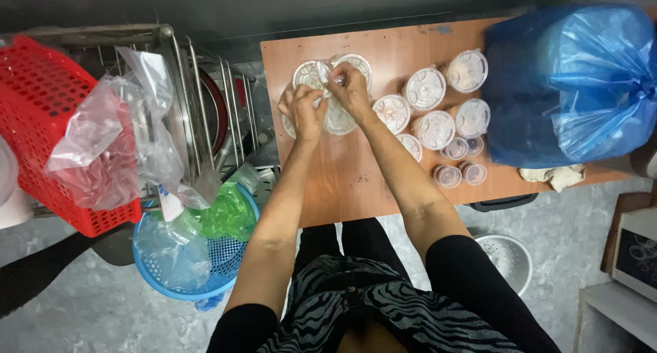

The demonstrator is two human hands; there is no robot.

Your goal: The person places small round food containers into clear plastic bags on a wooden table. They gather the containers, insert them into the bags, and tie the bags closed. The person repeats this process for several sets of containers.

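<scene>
Brown wood forms the table (356, 182), seen from above, which carries everything the hands work on. A blue bag (571, 79), knotted at its right side and bulging, covers the table's far right corner, with a crumpled cloth (556, 175) just beside its near edge. Left of the table stands a wire rack (205, 100), and against it a red basket (48, 120) draped with clear plastic bags; below these a blue basket (205, 278) holds a green bag (229, 213) and more clear plastic. A white colander (510, 257) lies on the floor under the table's right edge. Lidded clear cups (438, 113) stand in a loose cluster between the hands and the blue bag, the larger ones farther from the person, and two small tubs (460, 174) near the table's front edge. At the far left of the table sits a clear bag (328, 93) of lidded cups. The left hand (301, 110) and the right hand (350, 86) meet over it, touching each other, fingers curled and pinched on the plastic at its top; what exactly lies between the fingertips cannot be told.
</scene>
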